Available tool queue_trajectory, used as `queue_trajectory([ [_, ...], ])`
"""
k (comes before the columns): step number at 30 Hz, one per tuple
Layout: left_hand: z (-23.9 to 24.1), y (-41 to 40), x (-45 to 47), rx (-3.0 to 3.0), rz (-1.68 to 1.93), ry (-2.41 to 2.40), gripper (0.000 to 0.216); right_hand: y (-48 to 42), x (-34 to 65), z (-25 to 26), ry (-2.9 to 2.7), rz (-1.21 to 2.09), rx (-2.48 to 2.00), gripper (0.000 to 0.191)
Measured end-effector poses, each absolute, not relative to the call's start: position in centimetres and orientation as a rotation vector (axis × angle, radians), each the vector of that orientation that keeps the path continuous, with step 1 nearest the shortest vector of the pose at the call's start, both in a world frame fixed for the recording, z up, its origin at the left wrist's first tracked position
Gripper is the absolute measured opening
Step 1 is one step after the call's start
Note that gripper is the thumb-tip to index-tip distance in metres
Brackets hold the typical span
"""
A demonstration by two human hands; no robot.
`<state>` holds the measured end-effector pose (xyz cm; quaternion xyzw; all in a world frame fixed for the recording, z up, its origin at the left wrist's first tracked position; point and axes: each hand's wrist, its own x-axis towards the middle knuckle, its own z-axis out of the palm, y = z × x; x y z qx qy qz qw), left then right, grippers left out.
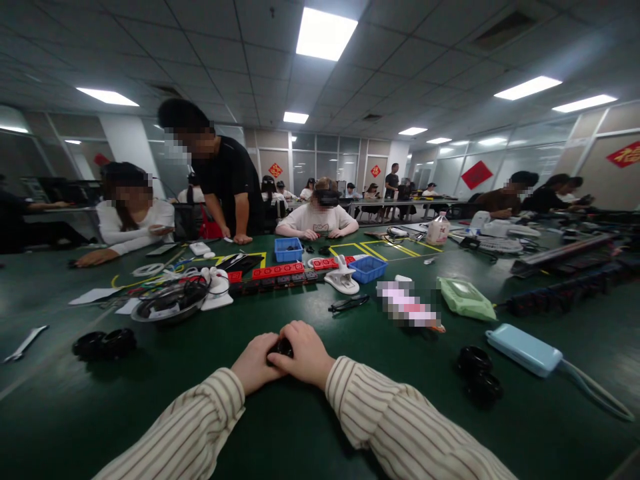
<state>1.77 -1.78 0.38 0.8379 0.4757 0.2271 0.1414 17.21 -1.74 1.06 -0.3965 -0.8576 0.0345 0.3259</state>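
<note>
My left hand [254, 363] and my right hand [304, 353] rest together on the green table [300, 427], close in front of me. Both are closed around a small black object [281, 348] that shows only between the fingers; I cannot make out what it is. Both arms wear striped sleeves. A pair of black glasses [349, 304] lies a little beyond my hands.
Black round parts lie at left [104, 344] and right [479, 373]. A light blue box with a cable [524, 349], a green case [466, 299], two blue bins [367, 269], red power strips [277, 271] and a round tray [170, 301] sit farther out. Several people sit or stand across the table.
</note>
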Motion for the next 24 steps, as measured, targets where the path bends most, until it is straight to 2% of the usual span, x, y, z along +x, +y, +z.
queue_trajectory([
  [4, 0.4, -2.0, 1.7, 2.377, 0.697, 1.332, 0.022, -2.1, 17.5, 1.4, -2.315, 0.099, -0.869, 0.014],
  [10, 0.9, -2.0, 1.7, 2.254, 0.720, 1.169, 0.021, -2.7, 17.3, 1.6, -2.403, 0.125, -0.594, 0.021],
  [14, 0.9, -2.0, 1.7, 2.283, 0.767, 1.174, 0.037, -2.8, 17.4, 1.9, -2.281, 0.124, -0.701, 0.020],
  [18, 0.6, -2.1, 1.8, 2.369, 0.697, 1.355, 0.057, -2.2, 17.3, 1.4, -2.174, 0.117, -0.986, 0.034],
  [24, 0.6, -2.3, 1.9, 2.520, 0.670, 1.413, 0.030, -1.7, 16.8, 0.5, -2.180, 0.090, -1.124, 0.028],
])
